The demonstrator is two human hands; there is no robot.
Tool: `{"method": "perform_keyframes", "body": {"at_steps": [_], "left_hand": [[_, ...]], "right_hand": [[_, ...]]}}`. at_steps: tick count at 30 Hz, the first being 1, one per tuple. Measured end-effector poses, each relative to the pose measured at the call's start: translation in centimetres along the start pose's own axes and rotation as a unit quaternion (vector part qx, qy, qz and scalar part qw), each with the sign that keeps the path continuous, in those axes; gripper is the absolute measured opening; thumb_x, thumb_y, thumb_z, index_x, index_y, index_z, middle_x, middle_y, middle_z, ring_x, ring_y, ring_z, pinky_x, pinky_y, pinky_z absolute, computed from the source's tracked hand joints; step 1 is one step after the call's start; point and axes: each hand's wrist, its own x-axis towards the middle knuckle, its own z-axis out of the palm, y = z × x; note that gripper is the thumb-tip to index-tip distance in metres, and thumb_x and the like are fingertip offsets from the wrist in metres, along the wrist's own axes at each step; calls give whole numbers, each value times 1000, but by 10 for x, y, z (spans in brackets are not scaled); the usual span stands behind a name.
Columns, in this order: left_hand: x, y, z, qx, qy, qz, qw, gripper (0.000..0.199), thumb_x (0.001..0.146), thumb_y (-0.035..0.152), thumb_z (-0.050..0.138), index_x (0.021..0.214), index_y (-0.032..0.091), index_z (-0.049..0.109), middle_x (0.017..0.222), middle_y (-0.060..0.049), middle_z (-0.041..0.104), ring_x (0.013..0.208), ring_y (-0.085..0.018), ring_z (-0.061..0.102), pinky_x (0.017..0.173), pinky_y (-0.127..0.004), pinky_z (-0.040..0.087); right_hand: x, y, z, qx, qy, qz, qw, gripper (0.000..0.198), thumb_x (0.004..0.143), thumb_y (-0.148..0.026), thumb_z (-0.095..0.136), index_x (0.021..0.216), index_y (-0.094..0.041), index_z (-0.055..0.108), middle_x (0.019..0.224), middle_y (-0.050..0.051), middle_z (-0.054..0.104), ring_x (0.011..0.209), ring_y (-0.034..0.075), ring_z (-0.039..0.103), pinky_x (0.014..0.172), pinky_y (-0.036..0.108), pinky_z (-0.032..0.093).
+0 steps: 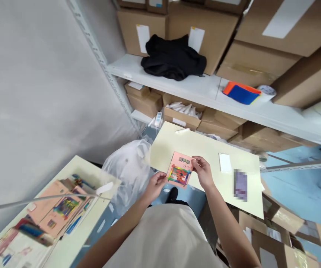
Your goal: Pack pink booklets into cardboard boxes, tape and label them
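A thin pink booklet [179,170] with a colourful framed picture on its cover is held up in front of me, over the near edge of the pale table [205,149]. My left hand [156,186] pinches its lower left edge. On the opposite side, my right hand [202,169] grips the upper right edge between thumb and fingers. To the right on the table lie a small white pad [225,163] and a blurred-out dark rectangular item [240,185]. A white stick-like object [182,130] rests near the table's back edge.
A second table [93,171] at left bears pink booklets [57,208] and other printed items. Between the tables sits a clear plastic bag [129,167]. Shelving [205,83] ahead carries cartons and a black cloth [174,57]. Open cartons [277,238] stand at lower right.
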Motion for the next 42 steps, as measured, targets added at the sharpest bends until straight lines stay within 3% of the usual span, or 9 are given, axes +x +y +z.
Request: {"method": "perform_keyframes", "body": {"at_steps": [5, 11, 17, 22, 27, 31, 34, 37, 42], "left_hand": [[30, 8, 54, -41, 8, -38, 998, 41, 62, 48, 76, 84, 17, 61, 78, -2, 64, 72, -12, 60, 74, -28, 52], [49, 9, 81, -41, 8, -41, 998, 45, 59, 46, 79, 89, 16, 65, 85, -4, 66, 76, -15, 63, 74, -29, 54], [62, 4, 84, -54, 0, -58, 997, 45, 58, 43, 81, 92, 16, 68, 92, -6, 69, 79, -15, 64, 78, -31, 52], [78, 10, 73, -114, -14, -91, 989, 41, 58, 39, 82, 91, 17, 70, 89, -5, 70, 76, -12, 63, 77, -28, 50], [92, 27, 59, -163, -72, -146, 973, 43, 54, 34, 85, 91, 15, 71, 86, -6, 71, 73, -12, 62, 75, -29, 48], [98, 29, 48, -128, -151, -168, 966, 47, 57, 36, 83, 97, 14, 71, 95, -11, 71, 85, -19, 65, 80, -32, 47], [100, 30, 37, -56, -190, -140, 970, 48, 67, 50, 72, 104, 19, 70, 109, -11, 68, 105, -25, 60, 88, -35, 44], [102, 41, 26, -7, -221, -39, 974, 56, 76, 64, 54, 108, 21, 68, 119, -11, 64, 113, -25, 56, 92, -37, 44], [101, 62, 30, 123, -183, 81, 972, 30, 71, 44, 70, 88, 19, 71, 82, -6, 71, 79, -19, 65, 80, -31, 49]], "right_hand": [[18, -14, -52, 25, 49, -6, 998, 33, 71, -47, 71, 89, -20, 63, 71, -1, 62, 60, 12, 56, 56, 27, 49], [31, -19, -83, 18, 78, -11, 997, 33, 72, -47, 69, 91, -20, 64, 73, 0, 65, 63, 14, 58, 59, 30, 51], [41, -14, -91, 10, 95, -13, 995, 38, 73, -47, 68, 99, -21, 62, 75, 0, 63, 64, 14, 58, 61, 31, 52], [46, -16, -88, 13, 43, -30, 999, 36, 78, -45, 62, 108, -25, 62, 83, 0, 63, 70, 14, 61, 66, 32, 51], [51, -42, -79, -107, -36, -116, 987, 43, 78, -37, 65, 120, -31, 59, 94, 3, 63, 87, 17, 60, 77, 34, 50], [56, -62, -68, -228, -59, -174, 956, 26, 80, -39, 64, 104, -29, 68, 108, 7, 61, 105, 23, 55, 93, 41, 44], [57, -69, -60, -246, -65, -158, 954, 19, 81, -40, 63, 92, -26, 69, 101, 6, 65, 99, 23, 58, 90, 41, 45], [57, -71, -52, -234, -74, -100, 964, 20, 80, -41, 62, 86, -23, 69, 80, 3, 66, 76, 19, 59, 72, 33, 49], [60, -80, -42, -217, -48, -90, 971, 26, 74, -43, 67, 87, -21, 72, 80, 2, 69, 72, 17, 59, 65, 29, 48]]}}
